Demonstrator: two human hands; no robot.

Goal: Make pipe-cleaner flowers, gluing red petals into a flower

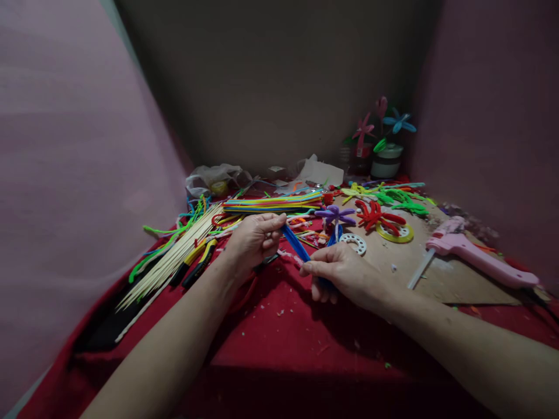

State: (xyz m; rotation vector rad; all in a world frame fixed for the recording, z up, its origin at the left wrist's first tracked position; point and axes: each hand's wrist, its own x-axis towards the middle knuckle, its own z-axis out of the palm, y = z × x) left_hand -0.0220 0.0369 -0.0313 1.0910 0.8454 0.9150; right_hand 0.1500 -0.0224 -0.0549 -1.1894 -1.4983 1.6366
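A blue fuzzy pipe cleaner strip [296,243] stretches slantwise between my two hands above the red cloth. My left hand [258,237] pinches its upper end between thumb and fingers. Lower and to the right, my right hand [336,270] grips the other end with thumb and forefinger, and part of the blue material is hidden under that palm. Just behind my right hand are a purple pipe cleaner flower [335,215] and a white ring with holes [354,244]. Pliers [198,262] with yellow and black handles lie left of my left hand.
Wooden skewers [174,253] and colourful pipe cleaners [275,202] lie behind and left. At right, a pink glue gun [480,250] rests on a brown board [419,256] beside red pipe cleaner petals [378,216] and a yellow tape roll [408,234]. Potted flowers [386,158] stand at the back.
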